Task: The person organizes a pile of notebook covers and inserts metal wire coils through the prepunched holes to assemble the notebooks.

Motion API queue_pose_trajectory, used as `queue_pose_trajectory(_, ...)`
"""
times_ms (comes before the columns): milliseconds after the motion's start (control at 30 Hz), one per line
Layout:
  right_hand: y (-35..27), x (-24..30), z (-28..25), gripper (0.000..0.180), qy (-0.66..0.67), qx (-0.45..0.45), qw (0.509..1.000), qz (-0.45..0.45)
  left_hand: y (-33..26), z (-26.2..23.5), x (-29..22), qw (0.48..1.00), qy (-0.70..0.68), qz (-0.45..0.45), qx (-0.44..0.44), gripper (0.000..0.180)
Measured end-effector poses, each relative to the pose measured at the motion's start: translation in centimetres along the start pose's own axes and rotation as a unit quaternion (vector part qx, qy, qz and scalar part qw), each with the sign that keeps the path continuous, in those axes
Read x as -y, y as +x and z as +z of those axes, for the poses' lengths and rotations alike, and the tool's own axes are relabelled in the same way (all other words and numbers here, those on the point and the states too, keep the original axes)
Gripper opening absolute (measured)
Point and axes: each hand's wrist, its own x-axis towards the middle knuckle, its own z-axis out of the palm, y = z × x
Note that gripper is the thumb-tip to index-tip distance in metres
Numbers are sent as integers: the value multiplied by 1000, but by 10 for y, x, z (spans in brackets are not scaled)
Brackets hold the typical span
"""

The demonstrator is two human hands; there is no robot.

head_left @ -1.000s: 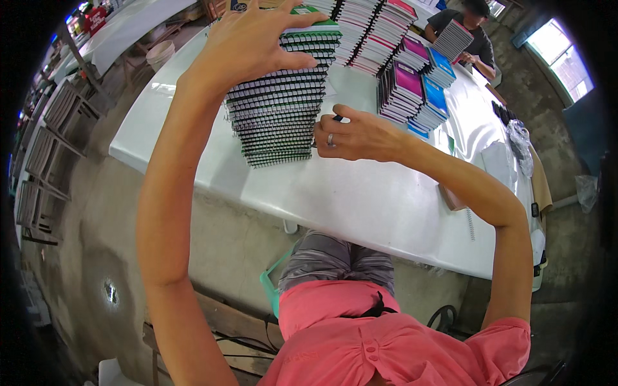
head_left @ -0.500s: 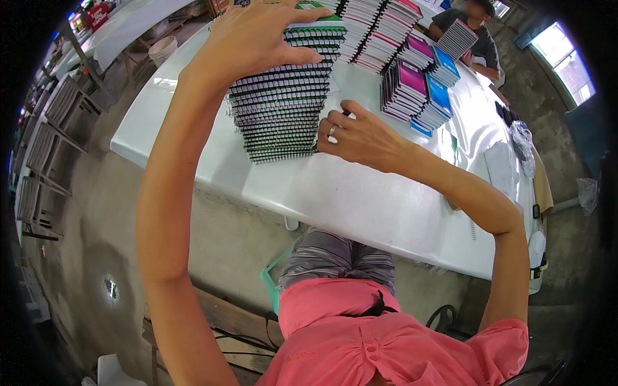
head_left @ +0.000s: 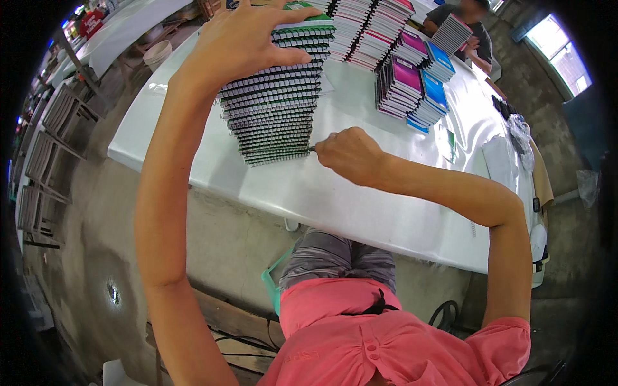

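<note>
We note left fingers (head_left: 291, 56) wide atop the notebook stack (head_left: 273, 112). Right fingers (head_left: 327, 151), beside its base, clasp a dark object (head_left: 313, 148).

You have a tall stack of spiral-bound notebooks (head_left: 273, 109) in the upper left-centre of the frame, its base just above mid-height. It stands upright, the notebooks lying flat on one another, looking broad at the top and narrower at the foot. Dark binding coils (head_left: 273, 120) face you in rows, with white and green showing between. You see a green cover (head_left: 306, 16) on top, partly hidden. Beside the stack's lower right corner shows a small dark tip (head_left: 312, 148), its full shape hidden.
</note>
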Motion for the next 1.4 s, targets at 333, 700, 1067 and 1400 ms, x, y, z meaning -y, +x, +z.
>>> queue_pose_trajectory(333, 0, -34, -3, 30, -115, -187, 967, -128, 7, 8, 11, 999, -34, -6, -5, 72)
queue_pose_trajectory(700, 5, -47, -6, 35, -175, -167, 952, -186, 6, 7, 12, 996, 64, -55, 20, 72)
queue_pose_trajectory(1067, 4, -9, -10, 15, -89, -108, 989, -55, 7, 10, 13, 999, 40, -33, 7, 71)
queue_pose_trajectory(1400, 0, 3, -10, 27, -18, 46, 993, 106, 0, 4, 9, 998, -53, 21, -5, 71)
